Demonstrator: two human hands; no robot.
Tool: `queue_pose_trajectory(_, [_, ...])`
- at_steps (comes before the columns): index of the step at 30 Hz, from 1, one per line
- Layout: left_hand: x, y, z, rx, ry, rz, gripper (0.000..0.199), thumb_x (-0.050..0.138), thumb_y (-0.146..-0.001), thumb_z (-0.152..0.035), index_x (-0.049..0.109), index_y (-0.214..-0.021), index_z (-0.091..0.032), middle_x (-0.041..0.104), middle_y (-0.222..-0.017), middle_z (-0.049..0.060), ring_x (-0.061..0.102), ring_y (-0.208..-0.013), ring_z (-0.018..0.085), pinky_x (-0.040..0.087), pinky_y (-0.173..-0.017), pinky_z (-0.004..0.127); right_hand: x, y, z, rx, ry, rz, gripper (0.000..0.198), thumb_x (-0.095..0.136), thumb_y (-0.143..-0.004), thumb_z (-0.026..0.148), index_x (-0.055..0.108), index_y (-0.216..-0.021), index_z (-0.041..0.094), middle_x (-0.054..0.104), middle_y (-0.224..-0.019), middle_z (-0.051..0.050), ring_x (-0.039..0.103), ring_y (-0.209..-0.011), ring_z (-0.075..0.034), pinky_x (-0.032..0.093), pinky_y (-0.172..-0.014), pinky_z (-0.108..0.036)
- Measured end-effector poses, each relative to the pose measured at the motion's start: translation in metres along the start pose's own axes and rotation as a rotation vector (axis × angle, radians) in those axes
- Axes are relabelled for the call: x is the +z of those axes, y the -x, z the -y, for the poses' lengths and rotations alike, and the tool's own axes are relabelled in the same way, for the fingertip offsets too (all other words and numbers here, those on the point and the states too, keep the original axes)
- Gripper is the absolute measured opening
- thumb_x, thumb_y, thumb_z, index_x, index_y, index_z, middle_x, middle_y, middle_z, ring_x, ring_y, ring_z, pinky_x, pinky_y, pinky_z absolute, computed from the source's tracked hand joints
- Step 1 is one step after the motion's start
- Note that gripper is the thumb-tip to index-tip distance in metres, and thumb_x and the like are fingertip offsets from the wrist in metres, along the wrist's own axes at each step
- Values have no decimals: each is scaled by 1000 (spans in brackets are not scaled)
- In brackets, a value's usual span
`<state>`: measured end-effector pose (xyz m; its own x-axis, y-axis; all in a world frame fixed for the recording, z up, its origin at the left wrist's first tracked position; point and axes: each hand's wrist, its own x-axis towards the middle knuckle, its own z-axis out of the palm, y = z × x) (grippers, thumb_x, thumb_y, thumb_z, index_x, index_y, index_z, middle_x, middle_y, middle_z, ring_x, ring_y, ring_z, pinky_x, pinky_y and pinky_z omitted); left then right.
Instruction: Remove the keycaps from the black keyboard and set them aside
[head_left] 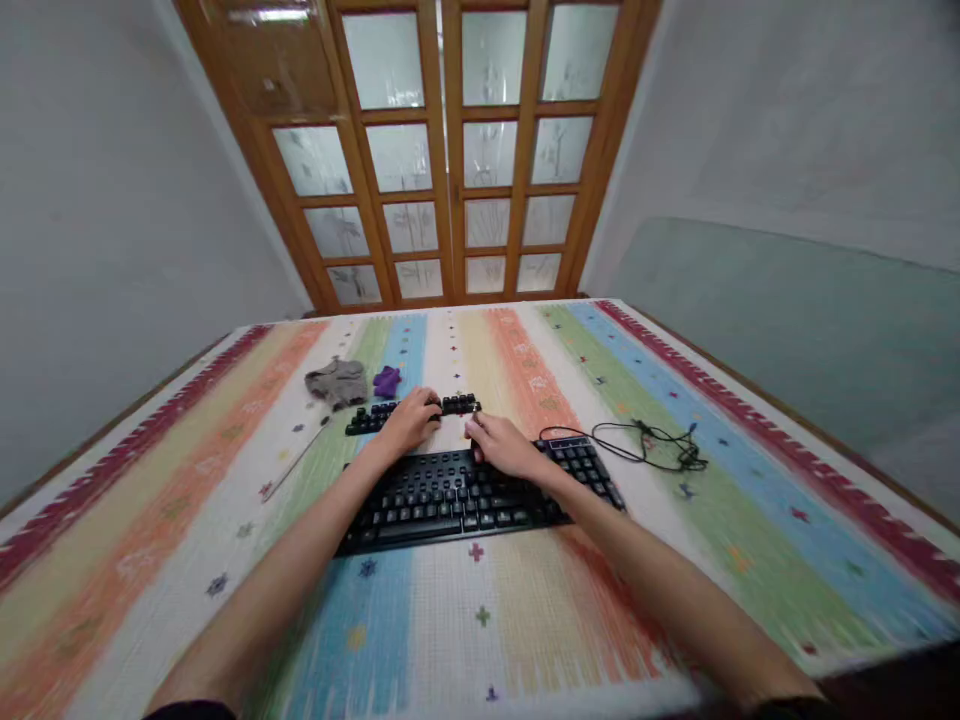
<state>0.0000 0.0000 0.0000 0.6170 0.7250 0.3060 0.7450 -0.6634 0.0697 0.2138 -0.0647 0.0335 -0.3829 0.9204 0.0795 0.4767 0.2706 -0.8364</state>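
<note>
A black keyboard (420,510) lies across the striped cloth in front of me. Its upper left part looks bare of keycaps, while the lower rows still carry them. Behind it stand rows of loose black keycaps (367,415). My left hand (411,420) rests over these keycaps, its bent fingers a little apart. Above the keyboard's back edge, my right hand (501,445) is closed around a small, dark, upright thing that its fingers mostly hide. Both forearms reach over the keyboard and cover parts of it.
Left of the keycaps lie a grey cloth (336,383), a purple cloth (387,381) and a thin stick (296,462) with a dark tip. The keyboard's black cable (645,440) is loosely coiled on the right. Wooden glazed doors (450,200) stand beyond the striped cloth (480,620).
</note>
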Motion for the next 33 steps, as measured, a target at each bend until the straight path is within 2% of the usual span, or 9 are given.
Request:
queue_pose_trajectory(7, [-1, 1, 0, 10, 36, -30, 18, 66, -81, -14, 69, -99, -17, 56, -107, 9, 51, -105, 26, 48, -94, 41, -10, 2, -5, -11, -52, -14, 24, 38, -99, 27, 51, -81, 18, 57, -57, 3, 55, -54, -12, 41, -61, -24])
queue_pose_trajectory(12, [-3, 4, 0, -21, 82, -41, 22, 67, -78, -12, 68, -100, -15, 57, -109, 11, 51, -105, 27, 47, -94, 43, -19, 10, -1, -123, -122, -70, 28, 40, -98, 39, 52, -84, 18, 58, -62, 1, 59, -57, -14, 44, -61, -26])
queue_pose_trajectory(15, [-8, 7, -4, -64, 190, -85, 22, 67, -76, -12, 68, -99, -15, 59, -107, 11, 53, -105, 27, 46, -95, 45, -24, 17, 3, -175, -119, -93, 30, 39, -98, 42, 53, -87, 18, 60, -66, 0, 61, -61, -15, 45, -62, -27])
queue_pose_trajectory(18, [-17, 13, -16, -125, 451, -117, 26, 63, -78, -15, 66, -104, -16, 62, -105, 9, 56, -100, 23, 49, -88, 40, -27, 24, 7, -228, -130, -103, 33, 38, -98, 45, 54, -90, 17, 62, -72, -2, 62, -65, -16, 46, -64, -28])
queue_pose_trajectory(20, [-25, 19, -29, -144, 750, -35, 41, 63, -77, -16, 60, -118, -16, 64, -108, 9, 60, -96, 20, 50, -82, 34, -29, 28, 9, -261, -151, -107, 34, 38, -99, 47, 54, -92, 17, 62, -75, -3, 62, -67, -16, 47, -65, -28])
queue_pose_trajectory(22, [-32, 25, -45, -148, 1064, 89, 56, 68, -76, -19, 51, -129, -16, 65, -108, 10, 62, -100, 20, 50, -82, 33, -30, 31, 12, -283, -174, -109, 36, 38, -98, 49, 54, -94, 18, 61, -75, -3, 61, -67, -16, 47, -65, -29])
queue_pose_trajectory(24, [-38, 30, -61, -186, 1269, 181, 64, 73, -75, -23, 46, -134, -18, 65, -110, 9, 62, -100, 20, 49, -85, 33, -31, 34, 13, -301, -186, -104, 36, 38, -98, 50, 54, -94, 18, 59, -73, -2, 60, -66, -16, 47, -64, -29])
queue_pose_trajectory(28, [-38, 36, -83, -292, 1443, 141, 59, 78, -74, -28, 52, -126, -19, 66, -96, 3, 63, -92, 16, 47, -88, 32, -31, 38, 14, -328, -194, -79, 37, 38, -99, 50, 54, -94, 18, 57, -72, -1, 58, -65, -16, 47, -65, -29])
queue_pose_trajectory(33, [-24, 39, -90, -348, 1597, 78, 55, 84, -69, -34, 60, -114, -15, 67, -85, 2, 64, -82, 14, 47, -82, 29, -33, 43, 14, -358, -217, -1, 39, 38, -98, 52, 55, -91, 18, 57, -79, -3, 60, -68, -16, 49, -66, -29])
